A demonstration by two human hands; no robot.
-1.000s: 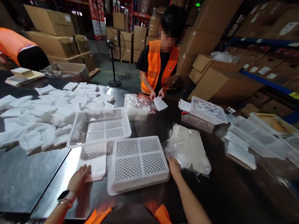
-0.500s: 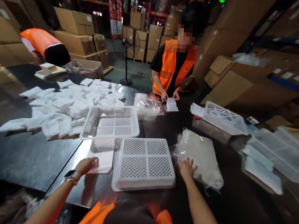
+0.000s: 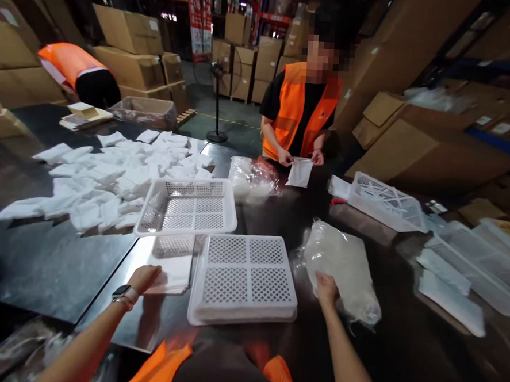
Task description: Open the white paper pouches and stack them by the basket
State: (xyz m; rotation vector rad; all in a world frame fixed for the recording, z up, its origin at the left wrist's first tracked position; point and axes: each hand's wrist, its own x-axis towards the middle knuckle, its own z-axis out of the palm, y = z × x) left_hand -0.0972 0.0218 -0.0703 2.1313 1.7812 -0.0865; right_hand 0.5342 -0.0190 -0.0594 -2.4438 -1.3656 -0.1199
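Note:
My left hand [image 3: 145,279] is closed at the left edge of a stack of flat white pieces [image 3: 177,274]; its fingertips are partly hidden, so what they grip is unclear. A clear plastic bag of flat off-white material [image 3: 349,266] lies to the right. Over its left part, my right hand [image 3: 327,289] has its fingers drawn together; whether they pinch the bag or something on it cannot be made out. Between my hands sits an upside-down white mesh basket [image 3: 250,271]. An upright white basket [image 3: 187,207] stands behind the white stack, partly over it.
Many small white pouches [image 3: 109,176] lie heaped at the left. Across the table [image 3: 262,220], a co-worker in an orange vest [image 3: 301,110] holds a white pouch [image 3: 300,172] beside another plastic bag [image 3: 253,178]. More baskets [image 3: 386,202] stand at the right.
My right hand's spread fingers have drawn together, and the hand has shifted slightly right on the bag. My left hand has moved slightly left. The co-worker has raised the pouch.

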